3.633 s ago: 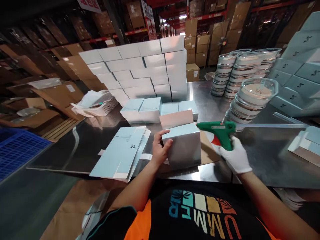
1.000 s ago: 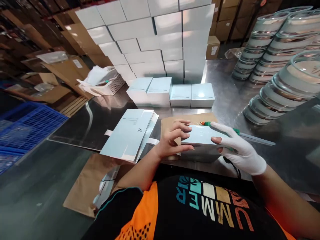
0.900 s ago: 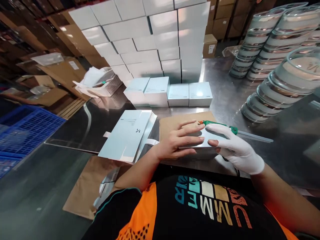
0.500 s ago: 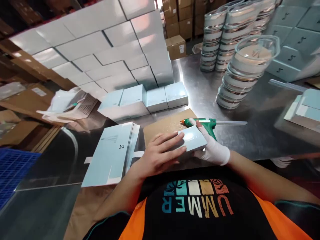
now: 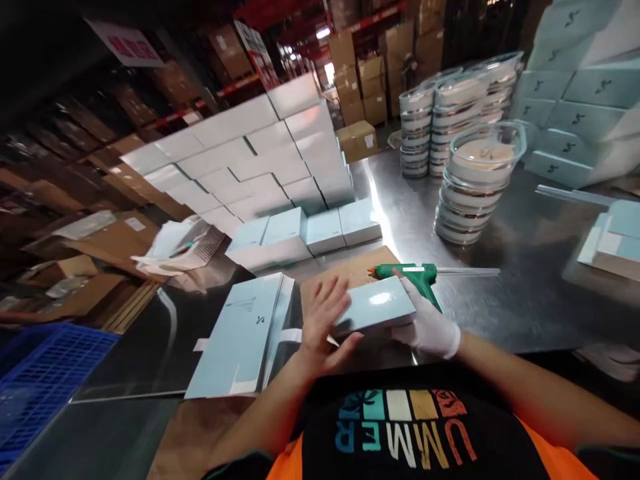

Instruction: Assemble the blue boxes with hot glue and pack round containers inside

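A pale blue box (image 5: 375,305) lies between my hands, tilted a little above the table's near edge. My right hand (image 5: 431,328), in a white glove with a bare fingertip showing, grips the box's right end. My left hand (image 5: 325,323) is bare, its fingers stretched out and spread at the box's left end; whether the palm presses on it I cannot tell. Just beyond the box, a green glue gun (image 5: 417,273) with an orange nozzle and a long clear glue stick (image 5: 470,271) rests by a brown cardboard sheet (image 5: 370,261).
Flat pale blue box blanks (image 5: 235,340) are stacked left. Small boxes (image 5: 325,230) stand in a row before a high wall of white boxes (image 5: 260,160). Clear round containers (image 5: 470,187) are stacked right, near more boxes (image 5: 565,120). A blue crate (image 5: 50,380) is far left.
My left hand has lifted its fingers off the box's top and spread them at its left end. My right hand still holds the box. The view has tipped up.
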Demonstrator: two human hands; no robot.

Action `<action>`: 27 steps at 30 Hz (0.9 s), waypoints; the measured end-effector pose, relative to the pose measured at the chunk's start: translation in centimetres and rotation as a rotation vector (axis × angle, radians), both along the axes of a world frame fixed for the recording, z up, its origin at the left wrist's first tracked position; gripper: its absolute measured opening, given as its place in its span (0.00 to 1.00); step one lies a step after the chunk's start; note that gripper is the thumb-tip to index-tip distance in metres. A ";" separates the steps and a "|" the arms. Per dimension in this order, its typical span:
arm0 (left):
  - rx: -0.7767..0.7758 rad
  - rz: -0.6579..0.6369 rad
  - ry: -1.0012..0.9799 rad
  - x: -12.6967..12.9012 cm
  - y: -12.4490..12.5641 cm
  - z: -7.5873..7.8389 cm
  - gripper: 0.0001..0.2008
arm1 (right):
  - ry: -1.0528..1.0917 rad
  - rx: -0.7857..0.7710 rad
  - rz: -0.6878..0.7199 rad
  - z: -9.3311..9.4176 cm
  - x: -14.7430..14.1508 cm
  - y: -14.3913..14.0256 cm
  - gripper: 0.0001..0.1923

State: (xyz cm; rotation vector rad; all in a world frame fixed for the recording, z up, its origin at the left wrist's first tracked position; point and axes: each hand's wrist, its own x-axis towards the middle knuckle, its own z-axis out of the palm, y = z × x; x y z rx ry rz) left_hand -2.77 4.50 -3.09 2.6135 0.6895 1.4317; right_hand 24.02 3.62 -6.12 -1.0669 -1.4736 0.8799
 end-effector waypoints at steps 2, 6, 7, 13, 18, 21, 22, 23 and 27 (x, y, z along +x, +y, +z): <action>-0.202 0.137 -0.381 0.9 0.7 -2.4 0.49 | 0.082 -0.056 -0.055 0.3 0.7 0.6 0.46; -1.115 -0.019 -0.714 4.3 1.3 -6.6 0.56 | 0.131 -0.185 -0.271 1.0 2.3 1.8 0.34; -1.279 -0.075 -0.751 5.3 1.2 -7.2 0.54 | 0.105 -0.179 -0.275 1.1 2.6 2.0 0.33; -1.462 0.060 -1.085 8.2 4.3 -4.8 0.36 | -0.170 0.081 -0.114 0.1 4.0 2.4 0.38; -1.413 0.164 -1.232 7.1 13.4 0.4 0.15 | -0.543 0.234 -0.304 -4.9 7.9 1.3 0.36; -1.413 0.275 -1.293 6.0 18.9 2.1 0.19 | -0.652 0.240 -0.378 -8.6 10.5 -0.4 0.29; -1.427 0.321 -1.305 5.6 20.4 2.3 0.22 | -0.658 0.240 -0.399 -9.6 11.2 -1.0 0.27; -1.449 0.370 -1.311 5.3 21.5 2.5 0.26 | -0.653 0.244 -0.417 -10.4 11.7 -1.5 0.24; -1.549 0.480 -1.287 4.5 23.9 2.5 0.32 | -0.581 0.267 -0.449 -11.2 12.4 -2.7 0.18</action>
